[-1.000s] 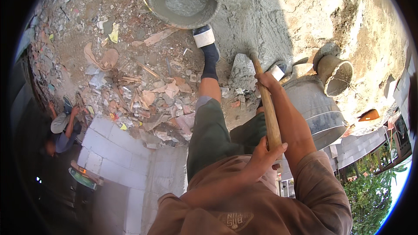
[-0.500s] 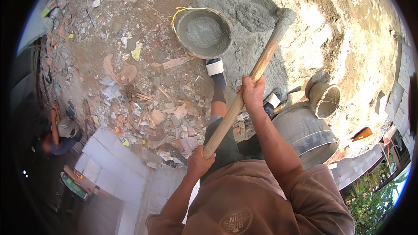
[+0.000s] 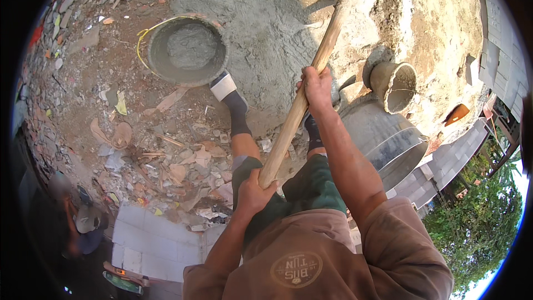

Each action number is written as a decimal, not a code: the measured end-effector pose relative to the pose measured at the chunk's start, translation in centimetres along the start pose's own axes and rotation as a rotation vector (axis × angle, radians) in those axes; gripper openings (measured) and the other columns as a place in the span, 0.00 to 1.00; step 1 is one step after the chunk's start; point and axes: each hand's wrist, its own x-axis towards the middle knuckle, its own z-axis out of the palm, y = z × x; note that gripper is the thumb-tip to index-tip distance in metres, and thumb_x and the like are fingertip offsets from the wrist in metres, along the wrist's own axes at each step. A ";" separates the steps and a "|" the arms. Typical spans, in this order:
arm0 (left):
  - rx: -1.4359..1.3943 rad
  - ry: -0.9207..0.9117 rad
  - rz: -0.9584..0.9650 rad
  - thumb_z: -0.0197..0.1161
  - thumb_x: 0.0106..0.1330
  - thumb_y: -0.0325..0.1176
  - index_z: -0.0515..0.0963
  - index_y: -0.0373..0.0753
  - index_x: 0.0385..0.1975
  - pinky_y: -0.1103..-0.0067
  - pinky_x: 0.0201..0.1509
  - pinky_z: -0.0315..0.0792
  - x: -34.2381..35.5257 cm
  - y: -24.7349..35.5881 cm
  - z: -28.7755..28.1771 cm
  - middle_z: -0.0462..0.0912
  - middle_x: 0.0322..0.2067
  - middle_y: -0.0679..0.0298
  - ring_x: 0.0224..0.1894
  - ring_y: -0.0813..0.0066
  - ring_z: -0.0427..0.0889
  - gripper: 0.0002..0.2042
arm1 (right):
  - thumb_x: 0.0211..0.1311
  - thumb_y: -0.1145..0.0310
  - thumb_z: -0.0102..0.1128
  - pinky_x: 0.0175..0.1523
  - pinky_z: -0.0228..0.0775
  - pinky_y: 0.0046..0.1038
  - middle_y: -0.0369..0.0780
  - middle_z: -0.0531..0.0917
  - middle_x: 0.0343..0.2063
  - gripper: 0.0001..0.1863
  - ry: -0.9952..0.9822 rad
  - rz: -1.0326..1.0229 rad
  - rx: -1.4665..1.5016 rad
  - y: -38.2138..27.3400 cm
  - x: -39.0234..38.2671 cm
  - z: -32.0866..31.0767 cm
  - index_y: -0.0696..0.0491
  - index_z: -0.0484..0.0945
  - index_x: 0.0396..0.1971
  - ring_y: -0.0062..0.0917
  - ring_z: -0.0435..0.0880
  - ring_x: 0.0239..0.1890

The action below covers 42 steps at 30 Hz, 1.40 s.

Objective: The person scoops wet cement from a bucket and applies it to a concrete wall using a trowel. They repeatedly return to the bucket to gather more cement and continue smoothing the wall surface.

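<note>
Both my hands grip the long wooden handle of a hoe (image 3: pixel 288 130). My left hand (image 3: pixel 255 193) is wrapped round the lower end, close to my body. Farther up the handle, my right hand (image 3: pixel 316 89) is closed round the wood. The hoe's head (image 3: pixel 325 3) is out at the far end, by the border of the wet grey mortar (image 3: pixel 255 39) and the drier sandy ground; its blade shows only in part. Left of the hoe, beside my left foot, stands a bucket (image 3: pixel 222 50) with a yellow handle and grey mortar inside.
A large dark tub (image 3: pixel 383 139) lies tilted right of my legs, with a smaller mortar-crusted bucket (image 3: pixel 391 86) on its side beyond it. Broken tiles and rubble (image 3: pixel 177 172) cover the ground at left. Another person (image 3: pixel 86 219) is low at the far left, near pale blocks (image 3: pixel 150 239).
The view has swung right, so the bucket appears farther left. The hoe's head has moved right relative to the bucket, and the mortar lump seen on its blade no longer shows there.
</note>
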 end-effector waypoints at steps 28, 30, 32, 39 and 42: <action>-0.949 -0.354 -0.693 0.63 0.60 0.41 0.50 0.28 0.58 0.84 0.21 0.67 -4.1 9.9 12.4 0.74 0.26 0.65 0.22 0.83 0.72 0.35 | 0.52 0.67 0.54 0.21 0.68 0.30 0.41 0.74 0.15 0.14 -0.301 0.553 -0.537 17.9 3.9 -12.3 0.65 0.74 0.29 0.27 0.75 0.15; -1.017 -0.376 -0.632 0.62 0.61 0.40 0.41 0.29 0.63 0.84 0.24 0.69 -3.7 12.7 11.4 0.75 0.30 0.63 0.27 0.81 0.74 0.40 | 0.51 0.66 0.56 0.23 0.69 0.31 0.43 0.76 0.16 0.14 -0.332 0.625 -0.549 17.0 5.2 -12.6 0.65 0.75 0.29 0.29 0.77 0.17; -0.959 -0.416 -0.540 0.60 0.63 0.37 0.32 0.32 0.65 0.83 0.27 0.70 -3.0 15.1 10.4 0.76 0.35 0.60 0.31 0.79 0.74 0.43 | 0.50 0.64 0.57 0.27 0.71 0.35 0.46 0.79 0.17 0.17 -0.419 0.653 -0.533 16.4 6.5 -13.1 0.66 0.76 0.28 0.31 0.80 0.21; -0.808 -0.455 -0.224 0.59 0.62 0.33 0.32 0.33 0.66 0.83 0.30 0.71 -6.8 17.4 1.4 0.76 0.37 0.56 0.33 0.80 0.74 0.43 | 0.53 0.68 0.54 0.20 0.68 0.30 0.42 0.74 0.17 0.13 -0.229 0.519 -0.267 2.9 1.2 -8.5 0.63 0.72 0.31 0.27 0.75 0.16; -0.667 -0.515 -0.101 0.59 0.61 0.30 0.34 0.37 0.67 0.81 0.31 0.72 -10.2 13.1 -2.8 0.76 0.37 0.55 0.32 0.79 0.74 0.42 | 0.52 0.68 0.55 0.19 0.67 0.26 0.39 0.72 0.17 0.11 -0.138 0.332 -0.069 -1.0 -3.1 -5.7 0.61 0.69 0.29 0.24 0.73 0.15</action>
